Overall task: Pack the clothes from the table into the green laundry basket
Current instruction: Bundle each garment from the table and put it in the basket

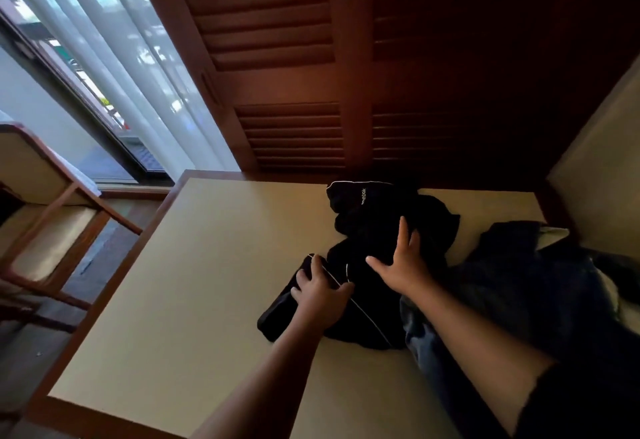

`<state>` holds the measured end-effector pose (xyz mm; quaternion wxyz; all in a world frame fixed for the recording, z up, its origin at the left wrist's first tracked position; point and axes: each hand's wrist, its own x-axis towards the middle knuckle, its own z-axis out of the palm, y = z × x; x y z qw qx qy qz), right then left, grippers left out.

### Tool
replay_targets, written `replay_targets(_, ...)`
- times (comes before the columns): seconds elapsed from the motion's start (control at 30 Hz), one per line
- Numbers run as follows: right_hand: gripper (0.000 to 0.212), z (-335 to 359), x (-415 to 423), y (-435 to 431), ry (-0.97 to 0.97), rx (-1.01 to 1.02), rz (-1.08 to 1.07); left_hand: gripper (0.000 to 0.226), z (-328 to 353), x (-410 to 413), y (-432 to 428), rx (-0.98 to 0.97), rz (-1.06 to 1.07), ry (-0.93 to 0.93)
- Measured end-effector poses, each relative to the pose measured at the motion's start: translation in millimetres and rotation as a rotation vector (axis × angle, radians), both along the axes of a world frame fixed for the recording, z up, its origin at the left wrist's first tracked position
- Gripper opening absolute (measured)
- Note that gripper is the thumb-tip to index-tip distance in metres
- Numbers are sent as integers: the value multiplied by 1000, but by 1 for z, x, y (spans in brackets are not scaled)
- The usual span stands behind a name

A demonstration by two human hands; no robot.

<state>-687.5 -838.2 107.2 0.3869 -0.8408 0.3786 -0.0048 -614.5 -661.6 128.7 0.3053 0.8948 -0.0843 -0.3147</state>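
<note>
A black garment (374,217) with thin white piping and a small white logo lies crumpled on the beige table (207,282). My left hand (320,295) curls over its near left fold and grips the cloth. My right hand (403,262) rests flat on the middle of the same garment, fingers spread. To the right, dark blue denim clothes (512,286) lie in a heap, partly under my right forearm. No green laundry basket is in view.
Brown louvered wooden doors (294,75) stand right behind the table. A wooden chair (52,224) with a cream cushion is on the left, beside a window with white curtains (114,68). The table's wooden edge runs along the left and front.
</note>
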Motion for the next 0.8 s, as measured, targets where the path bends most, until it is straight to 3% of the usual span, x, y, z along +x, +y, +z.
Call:
replay_targets(0.1, 130, -14, 2, -6, 81, 49, -46, 115, -14, -2, 8, -5, 0, 66)
replay_targets(0.17, 128, -17, 5, -10, 131, 39, -66, 126, -21, -6, 14, 45, -57, 61)
replay_targets(0.2, 119, -18, 7, -12, 168, 35, -50, 132, -24, -8, 17, 90, -91, 39)
replay_targets(0.3, 66, -13, 7, -13, 263, 9, 80, 136, -29, -23, 23, 283, -156, -35)
replay_targets(0.4, 37, 0, -3, 0, 265, 6, 216, 126, -32, -37, 31, 402, -223, -73)
replay_targets(0.5, 34, 8, -16, 15, 266, 99, 393, 103, -43, -43, 49, 423, -242, -209)
replay_targets(0.57, 35, 12, -26, 24, 303, 84, 473, 63, -49, -42, 60, 381, -263, -345)
replay_targets(0.63, 47, 11, -35, 28, 297, -135, 551, 28, -49, -39, 64, 237, -215, -419)
replay_targets(0.7, 57, 9, -39, 32, 219, -368, 569, 27, -39, -34, 61, 69, -137, -414)
replay_targets(0.8, 55, 12, -35, 29, 218, -349, 537, 40, -22, -20, 53, -104, -90, -422)
